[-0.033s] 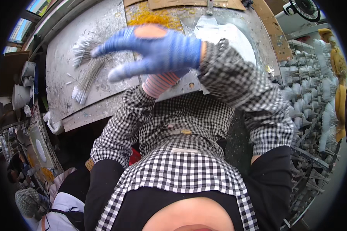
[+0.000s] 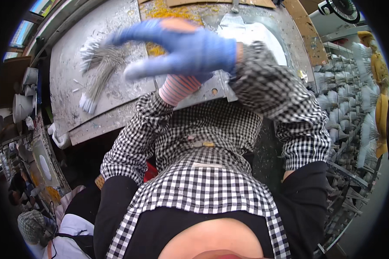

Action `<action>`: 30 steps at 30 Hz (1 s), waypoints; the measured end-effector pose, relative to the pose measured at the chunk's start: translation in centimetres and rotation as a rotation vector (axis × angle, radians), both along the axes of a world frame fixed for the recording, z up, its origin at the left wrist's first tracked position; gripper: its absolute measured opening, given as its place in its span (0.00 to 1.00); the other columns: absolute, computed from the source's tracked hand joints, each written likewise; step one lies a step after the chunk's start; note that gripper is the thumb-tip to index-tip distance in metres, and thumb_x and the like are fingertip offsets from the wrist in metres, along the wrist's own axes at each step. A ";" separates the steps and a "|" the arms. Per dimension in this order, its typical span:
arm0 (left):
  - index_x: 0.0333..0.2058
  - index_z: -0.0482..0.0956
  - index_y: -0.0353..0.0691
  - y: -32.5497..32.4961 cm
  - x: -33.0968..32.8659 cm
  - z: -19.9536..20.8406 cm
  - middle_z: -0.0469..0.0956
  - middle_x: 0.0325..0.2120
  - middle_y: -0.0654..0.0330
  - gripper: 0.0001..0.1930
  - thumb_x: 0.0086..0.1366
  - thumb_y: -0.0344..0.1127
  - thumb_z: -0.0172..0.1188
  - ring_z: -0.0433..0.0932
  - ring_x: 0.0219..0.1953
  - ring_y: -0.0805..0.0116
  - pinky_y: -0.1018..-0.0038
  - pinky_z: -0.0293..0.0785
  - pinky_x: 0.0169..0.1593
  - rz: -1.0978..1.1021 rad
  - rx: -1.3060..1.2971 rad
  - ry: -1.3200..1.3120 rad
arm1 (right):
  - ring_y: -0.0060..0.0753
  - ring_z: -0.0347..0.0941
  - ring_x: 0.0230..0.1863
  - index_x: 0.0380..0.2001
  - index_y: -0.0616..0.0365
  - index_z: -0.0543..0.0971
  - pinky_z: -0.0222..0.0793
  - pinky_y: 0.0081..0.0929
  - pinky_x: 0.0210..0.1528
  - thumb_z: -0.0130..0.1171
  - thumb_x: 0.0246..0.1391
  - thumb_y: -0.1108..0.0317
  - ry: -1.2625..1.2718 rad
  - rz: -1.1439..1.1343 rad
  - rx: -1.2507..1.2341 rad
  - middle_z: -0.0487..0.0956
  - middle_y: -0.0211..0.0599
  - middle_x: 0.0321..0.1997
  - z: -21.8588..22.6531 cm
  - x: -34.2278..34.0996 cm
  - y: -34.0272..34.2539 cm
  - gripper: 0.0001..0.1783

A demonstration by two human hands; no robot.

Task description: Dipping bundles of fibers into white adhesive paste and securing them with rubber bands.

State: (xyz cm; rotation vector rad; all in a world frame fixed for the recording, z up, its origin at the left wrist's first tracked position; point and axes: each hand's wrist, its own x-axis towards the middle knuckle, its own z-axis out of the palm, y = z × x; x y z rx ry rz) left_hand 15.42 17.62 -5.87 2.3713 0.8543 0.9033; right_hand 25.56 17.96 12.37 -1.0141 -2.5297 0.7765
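My right hand [image 2: 194,48], in a blue knit glove with a bare patch of skin on its back, reaches leftward over the table. Its thumb and fingers are spread and slightly blurred, with nothing seen between them. Beneath it is my left hand [image 2: 178,89]; mostly its pink-and-grey striped cuff shows, and the fingers are hidden. Left of both hands, loose bundles of thin pale strands with white ends [image 2: 100,75] lie crossed on the grey table [image 2: 127,88]. Yellow rubber bands [image 2: 156,48] are heaped behind my right hand.
A wide scraper [image 2: 232,20] rests by white paste [image 2: 263,41] at the back right. On the right is a rack [image 2: 343,112] of similar strand bundles. White buckets [image 2: 21,107] stand at left. A fan [image 2: 343,9] is at upper right; another person [image 2: 32,226] is at lower left.
My right hand has moved slightly up and to the right, fingers still spread. My left hand stays beneath it. The bundles on the table look unmoved.
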 end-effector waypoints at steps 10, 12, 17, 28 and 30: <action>0.40 0.80 0.37 -1.2 0.9 4.3 0.79 0.29 0.67 0.11 0.60 0.29 0.70 0.78 0.35 0.75 0.70 0.75 0.60 -0.116 -0.272 -0.475 | 0.40 0.70 0.66 0.64 0.56 0.71 0.63 0.39 0.72 0.73 0.50 0.57 0.113 -0.328 -0.065 0.76 0.44 0.62 -12.3 7.2 -4.7 0.40; 0.42 0.80 0.37 -1.3 1.0 4.6 0.80 0.31 0.66 0.13 0.59 0.30 0.71 0.79 0.37 0.75 0.70 0.75 0.60 -0.079 -0.292 -0.489 | 0.38 0.70 0.66 0.64 0.55 0.71 0.64 0.39 0.71 0.75 0.49 0.60 -0.197 -0.375 0.021 0.75 0.44 0.63 -15.2 4.4 -4.3 0.39; 0.51 0.78 0.41 -0.3 -0.5 13.6 0.82 0.46 0.56 0.25 0.55 0.35 0.74 0.83 0.46 0.62 0.67 0.79 0.53 -0.270 -0.284 -0.683 | 0.35 0.77 0.56 0.51 0.54 0.79 0.73 0.33 0.60 0.73 0.51 0.56 0.659 -0.583 -0.207 0.81 0.38 0.54 -20.6 4.1 -4.0 0.27; 0.41 0.86 0.44 0.4 0.4 17.7 0.86 0.35 0.56 0.15 0.57 0.42 0.70 0.86 0.39 0.56 0.63 0.84 0.41 -0.325 0.417 0.726 | 0.39 0.60 0.71 0.68 0.51 0.61 0.53 0.39 0.73 0.63 0.60 0.48 0.682 -0.488 -0.251 0.63 0.40 0.70 -21.1 3.5 -4.9 0.39; 0.41 0.86 0.44 -0.2 0.2 19.3 0.85 0.34 0.56 0.14 0.58 0.42 0.69 0.86 0.39 0.57 0.63 0.84 0.42 -0.387 0.452 0.614 | 0.43 0.48 0.79 0.77 0.48 0.51 0.40 0.43 0.80 0.55 0.66 0.44 1.064 -0.620 -0.872 0.49 0.42 0.81 -14.9 2.5 -7.5 0.44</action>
